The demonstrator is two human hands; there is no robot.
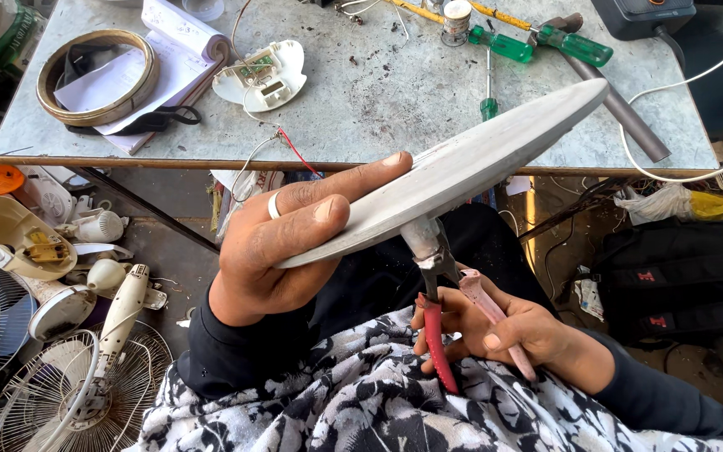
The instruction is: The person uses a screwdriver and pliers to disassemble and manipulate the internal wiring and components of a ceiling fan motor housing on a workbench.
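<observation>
My left hand [286, 243] grips the near rim of a round grey metal disc [479, 155] and holds it tilted, edge-on, over my lap. A short metal stem [420, 236] sticks out under the disc. My right hand [504, 326] is closed around the red and pink handles of a pair of pliers [438, 301]. The plier jaws bite the stem just below the disc. A black-and-white floral cloth [378, 402] lies across my lap beneath both hands.
A grey worktable [395, 100] holds green-handled screwdrivers [504, 43], a hammer [621, 105], a white circuit housing [263, 75], a round ring on papers [98, 75] and wires. Fan guards and fan parts [69, 351] lie on the floor at left. Black bags [679, 276] sit at right.
</observation>
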